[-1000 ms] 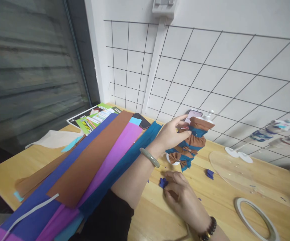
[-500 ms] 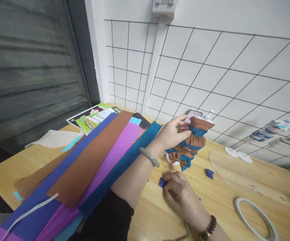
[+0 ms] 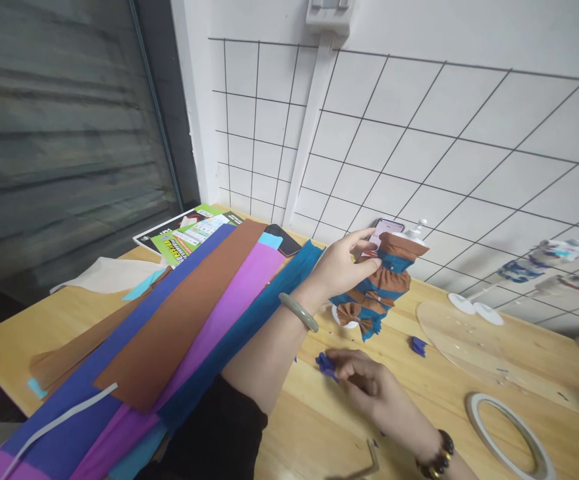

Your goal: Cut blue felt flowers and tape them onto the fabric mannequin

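My left hand (image 3: 345,264) is closed on a small dress form (image 3: 392,285) in a brown and teal crepe-paper dress with bows down its front. The form tilts toward me over the table, with its white neck knob at the top. Below it, my right hand (image 3: 377,387) has thumb and forefinger pinched on a crumpled scrap of purple crepe paper (image 3: 326,365). The scrap sits close to the tabletop; whether it touches the wood I cannot tell. Another purple scrap (image 3: 418,346) lies to the right of my hands.
Long crepe-paper strips (image 3: 189,313) in several colours cover the table's left side. A roll of white tape (image 3: 510,433) lies at right, near a clear round sheet (image 3: 462,333). A thin metal tool (image 3: 364,470) is at the front. Behind stand a phone (image 3: 387,229) and more dress forms (image 3: 544,260).
My right hand has shifted slightly right and down, its fingers turned so that more of the purple scrap shows. The metal tool at the front is more exposed. My left hand has stayed put.
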Motion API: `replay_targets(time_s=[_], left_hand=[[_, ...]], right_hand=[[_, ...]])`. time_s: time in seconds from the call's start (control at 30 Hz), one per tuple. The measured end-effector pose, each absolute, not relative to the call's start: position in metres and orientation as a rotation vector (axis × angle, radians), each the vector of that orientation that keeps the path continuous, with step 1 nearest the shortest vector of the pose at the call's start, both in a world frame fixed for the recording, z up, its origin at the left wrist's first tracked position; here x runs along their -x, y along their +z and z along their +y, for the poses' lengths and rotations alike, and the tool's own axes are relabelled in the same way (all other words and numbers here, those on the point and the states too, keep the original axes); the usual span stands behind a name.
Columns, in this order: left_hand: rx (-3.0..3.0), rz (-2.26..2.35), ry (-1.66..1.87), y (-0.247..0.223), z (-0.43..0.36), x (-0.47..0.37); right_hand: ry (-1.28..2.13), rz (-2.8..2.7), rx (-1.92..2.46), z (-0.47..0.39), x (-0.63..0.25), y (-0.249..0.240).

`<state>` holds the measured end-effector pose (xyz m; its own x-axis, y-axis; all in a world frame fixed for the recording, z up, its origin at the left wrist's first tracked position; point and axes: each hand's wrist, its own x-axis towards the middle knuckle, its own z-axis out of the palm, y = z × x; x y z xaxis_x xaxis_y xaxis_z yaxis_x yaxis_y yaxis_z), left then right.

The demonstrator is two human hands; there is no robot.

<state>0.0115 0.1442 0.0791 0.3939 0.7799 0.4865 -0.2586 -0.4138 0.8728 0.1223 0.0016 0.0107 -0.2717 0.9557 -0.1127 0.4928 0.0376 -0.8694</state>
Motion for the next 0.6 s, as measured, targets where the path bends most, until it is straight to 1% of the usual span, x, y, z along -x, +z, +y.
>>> replay_targets(time_s=[0.17, 0.43, 0.5, 0.6], left_hand=[[-1.604, 0.474, 1.262, 0.077, 0.147, -0.013], [-1.623, 0.469, 1.257, 0.074, 0.147, -0.013], [-1.629, 0.489, 1.261, 0.075, 0.147, -0.013], [-1.619, 0.532, 1.265, 0.075, 0.150, -0.013]], right_hand=[[1.349, -1.575, 1.423, 0.002, -0.131, 0.017], [1.307, -1.448, 1.476, 0.002, -0.132, 0.016], [1.355, -1.287, 1.448, 0.002, -0.134, 0.015], [1.521, -0.937, 1.248, -0.001, -0.140, 0.016]])
